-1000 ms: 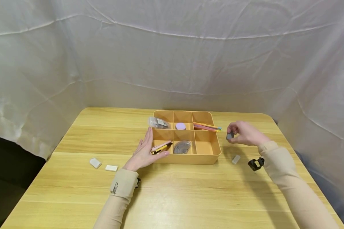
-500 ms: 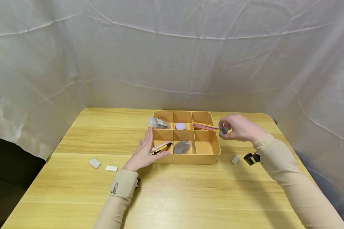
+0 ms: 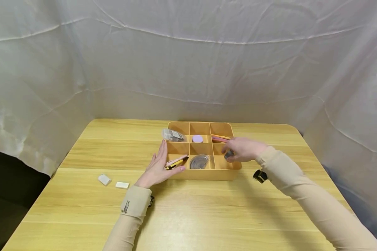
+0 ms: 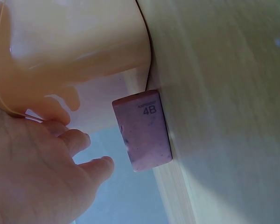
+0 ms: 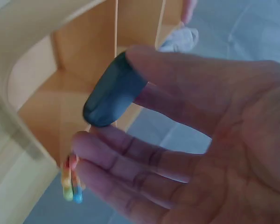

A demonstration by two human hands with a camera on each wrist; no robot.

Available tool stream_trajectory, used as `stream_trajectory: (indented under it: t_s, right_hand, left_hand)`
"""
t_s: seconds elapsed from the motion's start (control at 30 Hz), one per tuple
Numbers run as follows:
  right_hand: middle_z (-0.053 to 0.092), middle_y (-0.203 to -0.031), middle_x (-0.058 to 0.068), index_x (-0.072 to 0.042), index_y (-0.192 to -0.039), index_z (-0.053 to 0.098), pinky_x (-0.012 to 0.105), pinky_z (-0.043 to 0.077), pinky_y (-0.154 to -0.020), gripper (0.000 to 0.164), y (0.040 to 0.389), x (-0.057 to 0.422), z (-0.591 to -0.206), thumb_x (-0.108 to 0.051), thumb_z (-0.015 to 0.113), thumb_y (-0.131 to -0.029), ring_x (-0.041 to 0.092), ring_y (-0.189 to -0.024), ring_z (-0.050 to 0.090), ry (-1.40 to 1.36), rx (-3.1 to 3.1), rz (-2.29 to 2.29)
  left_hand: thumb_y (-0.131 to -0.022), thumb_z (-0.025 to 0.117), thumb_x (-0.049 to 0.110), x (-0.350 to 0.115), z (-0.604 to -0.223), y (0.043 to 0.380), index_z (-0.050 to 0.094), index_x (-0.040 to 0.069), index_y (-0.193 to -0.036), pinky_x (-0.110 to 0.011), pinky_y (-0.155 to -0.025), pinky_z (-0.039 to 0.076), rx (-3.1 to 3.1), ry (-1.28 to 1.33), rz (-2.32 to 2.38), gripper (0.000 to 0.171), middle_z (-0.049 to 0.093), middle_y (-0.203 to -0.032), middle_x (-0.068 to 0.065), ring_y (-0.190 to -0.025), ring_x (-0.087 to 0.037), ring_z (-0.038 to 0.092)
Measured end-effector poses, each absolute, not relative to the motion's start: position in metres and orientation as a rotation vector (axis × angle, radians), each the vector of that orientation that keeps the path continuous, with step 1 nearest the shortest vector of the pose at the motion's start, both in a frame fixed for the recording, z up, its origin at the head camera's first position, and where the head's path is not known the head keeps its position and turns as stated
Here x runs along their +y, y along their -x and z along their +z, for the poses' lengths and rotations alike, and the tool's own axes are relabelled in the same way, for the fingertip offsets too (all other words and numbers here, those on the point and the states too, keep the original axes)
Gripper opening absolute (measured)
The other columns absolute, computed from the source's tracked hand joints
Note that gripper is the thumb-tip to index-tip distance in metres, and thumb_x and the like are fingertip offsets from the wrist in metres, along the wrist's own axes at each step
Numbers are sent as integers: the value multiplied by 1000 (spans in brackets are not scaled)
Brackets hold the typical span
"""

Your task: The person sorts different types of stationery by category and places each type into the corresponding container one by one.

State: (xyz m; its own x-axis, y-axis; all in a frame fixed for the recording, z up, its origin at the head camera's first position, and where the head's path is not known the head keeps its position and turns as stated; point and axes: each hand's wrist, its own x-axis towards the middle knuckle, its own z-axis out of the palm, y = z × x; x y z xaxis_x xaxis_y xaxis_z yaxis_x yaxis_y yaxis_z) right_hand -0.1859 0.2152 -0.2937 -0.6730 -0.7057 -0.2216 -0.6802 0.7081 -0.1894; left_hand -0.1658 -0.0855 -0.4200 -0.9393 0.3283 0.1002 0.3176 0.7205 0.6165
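Observation:
My right hand (image 3: 244, 150) pinches a dark grey eraser (image 5: 113, 95) between thumb and fingers. It is over the front right compartment of the orange-tan organizer box (image 3: 204, 175). My left hand (image 3: 158, 169) has its fingers extended and rests against the box's left front corner. Beside it, a pink pen and a yellow-black pen (image 3: 177, 162) lie in the front left compartment. A clear protractor (image 3: 199, 161) leans in the front middle one. In the left wrist view, a pinkish eraser marked 4B (image 4: 144, 133) lies on the table near the box and my left fingers.
The back row holds a clear plastic case (image 3: 174, 135), a round lilac item (image 3: 197, 138) and several coloured pencils (image 3: 218, 138). Two whitish blocks, one slanted (image 3: 104, 180) and one rectangular (image 3: 122, 185), lie left on the wooden table (image 3: 188, 216). Pale curtains (image 3: 188, 69) surround it.
My right hand has carried the grey eraser leftward, from beside the box to over its front right compartment. A small pale block on the right is now hidden. My left hand stays put.

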Motion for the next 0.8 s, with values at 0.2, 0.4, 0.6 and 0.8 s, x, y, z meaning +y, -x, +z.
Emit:
stream_trajectory:
  t_s: [0.2, 0.4, 0.6, 0.8]
  right_hand:
    - [63, -85, 2, -5, -88, 68, 41, 52, -77, 4, 188, 200, -306, -4, 65, -85, 17, -79, 55, 1035, 2571, -51]
    - [59, -85, 2, -7, -91, 64, 37, 49, -72, 5, 193, 190, -320, -6, 60, -89, 18, -79, 52, 871, 2557, 23]
    - [57, -86, 5, -6, -96, 61, 37, 47, -70, 6, 202, 184, -335, -6, 56, -92, 20, -79, 51, 781, 2537, 35]
    - [63, -100, 13, -5, -101, 59, 40, 49, -76, 13, 209, 181, -349, -4, 54, -90, 24, -84, 54, 687, 2513, 126]
  left_hand:
    - [-79, 53, 72, -84, -420, 166, -11, 0, -151, -53, -116, 4, 2890, -539, 1033, 120, -13, -159, -14, -143, -22, -5]
    - [-79, 53, 72, -85, -420, 166, -12, 1, -151, -52, -116, 3, 2881, -533, 1036, 121, -17, -157, -11, -144, -23, -5]
    - [-79, 54, 72, -85, -420, 166, -12, 1, -151, -53, -116, 3, 2876, -535, 1041, 121, -19, -156, -9, -143, -22, -6]
    - [-79, 53, 72, -84, -420, 166, -12, 1, -151, -52, -116, 3, 2872, -536, 1042, 121, -19, -157, -10, -143, -21, -6]
